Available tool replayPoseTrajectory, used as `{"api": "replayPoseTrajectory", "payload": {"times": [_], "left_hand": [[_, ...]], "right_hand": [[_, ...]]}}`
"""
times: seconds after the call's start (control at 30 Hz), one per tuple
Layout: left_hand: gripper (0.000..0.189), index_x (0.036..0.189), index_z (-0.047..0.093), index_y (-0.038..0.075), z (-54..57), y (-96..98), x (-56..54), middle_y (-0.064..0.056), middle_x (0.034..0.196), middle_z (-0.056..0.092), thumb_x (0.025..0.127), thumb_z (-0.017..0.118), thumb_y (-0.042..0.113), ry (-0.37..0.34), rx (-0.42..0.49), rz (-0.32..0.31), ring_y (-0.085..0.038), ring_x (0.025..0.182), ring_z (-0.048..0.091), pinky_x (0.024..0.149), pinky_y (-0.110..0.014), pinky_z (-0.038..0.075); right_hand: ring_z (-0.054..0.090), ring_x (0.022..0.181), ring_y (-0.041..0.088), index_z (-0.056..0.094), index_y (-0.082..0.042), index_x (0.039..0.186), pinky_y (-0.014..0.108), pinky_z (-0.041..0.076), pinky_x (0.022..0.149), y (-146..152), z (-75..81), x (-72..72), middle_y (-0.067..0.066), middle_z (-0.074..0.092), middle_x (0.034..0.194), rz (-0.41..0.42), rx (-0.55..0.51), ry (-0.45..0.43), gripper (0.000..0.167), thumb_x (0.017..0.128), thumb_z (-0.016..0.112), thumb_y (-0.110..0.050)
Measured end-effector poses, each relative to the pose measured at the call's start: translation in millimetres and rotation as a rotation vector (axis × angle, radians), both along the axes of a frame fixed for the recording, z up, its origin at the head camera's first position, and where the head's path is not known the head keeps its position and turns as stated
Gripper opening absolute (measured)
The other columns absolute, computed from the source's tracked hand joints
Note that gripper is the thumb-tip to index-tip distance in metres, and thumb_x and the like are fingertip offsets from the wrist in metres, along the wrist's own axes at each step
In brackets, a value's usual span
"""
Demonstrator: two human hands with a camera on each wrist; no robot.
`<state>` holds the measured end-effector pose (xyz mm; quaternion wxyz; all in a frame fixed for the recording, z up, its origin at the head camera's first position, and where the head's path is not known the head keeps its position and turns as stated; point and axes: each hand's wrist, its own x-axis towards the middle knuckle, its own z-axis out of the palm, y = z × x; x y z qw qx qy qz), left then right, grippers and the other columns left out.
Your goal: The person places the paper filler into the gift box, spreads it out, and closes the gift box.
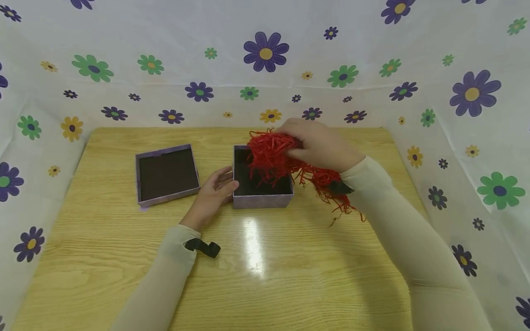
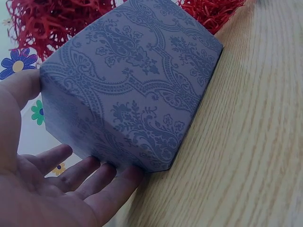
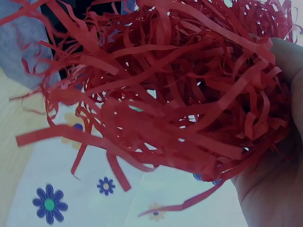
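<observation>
My right hand [image 1: 320, 145] grips a bundle of red shredded paper [image 1: 269, 154] above a patterned purple box [image 1: 262, 201] with a black inside. Loose strands hang over the box opening, and in the right wrist view the red strips [image 3: 189, 104] fill most of the picture. Against the box's left side rests my left hand [image 1: 213, 191]. In the left wrist view its fairly straight fingers [image 2: 85, 172] touch one wall of the box [image 2: 137, 71], and the thumb is at the corner.
A shallow purple-edged box lid [image 1: 167, 202], black inside, lies left of the box. More red shredded paper [image 1: 327, 177] is on the wooden table [image 1: 323, 285] under the right wrist. A flower-printed white cloth [image 1: 232, 32] surrounds the table's back and sides.
</observation>
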<state>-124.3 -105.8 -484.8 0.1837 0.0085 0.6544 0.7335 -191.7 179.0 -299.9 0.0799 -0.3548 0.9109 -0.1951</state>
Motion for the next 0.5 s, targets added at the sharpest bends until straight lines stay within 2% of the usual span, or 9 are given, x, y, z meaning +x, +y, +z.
{"api": "replayPoseTrajectory", "payload": {"times": [0.2,0.4,0.5], "left_hand": [[0.073,0.162,0.033,0.016,0.6,1.2,0.9,-0.011,0.16,0.039,0.101,0.07,0.032,-0.005,0.003,0.002,-0.029,0.147,0.041,0.115,-0.05,0.043],[0.074,0.162,0.033,0.015,-1.1,0.4,-0.3,-0.012,0.16,0.039,0.101,0.07,0.033,0.001,-0.004,0.002,-0.03,0.147,0.04,0.115,-0.051,0.042],[0.074,0.162,0.032,0.015,-2.2,-0.4,-0.9,-0.012,0.16,0.039,0.101,0.07,0.033,0.003,-0.006,0.002,-0.03,0.147,0.04,0.115,-0.051,0.042]], "right_hand": [[0.062,0.106,0.018,0.066,-0.012,0.134,0.039,0.054,0.095,-12,-6.6,-5.7,0.001,0.068,0.121,0.039,-0.006,0.005,0.037,0.098,0.073,-0.014],[0.061,0.12,0.024,0.064,-0.01,0.138,0.044,0.049,0.106,-19,-2.9,-10.2,0.006,0.067,0.129,0.05,-0.027,0.014,0.041,0.098,0.072,-0.011],[0.062,0.114,0.023,0.065,-0.009,0.136,0.042,0.051,0.102,-23,0.2,-12.3,0.006,0.068,0.124,0.062,-0.055,0.009,0.039,0.097,0.072,-0.01]]}}
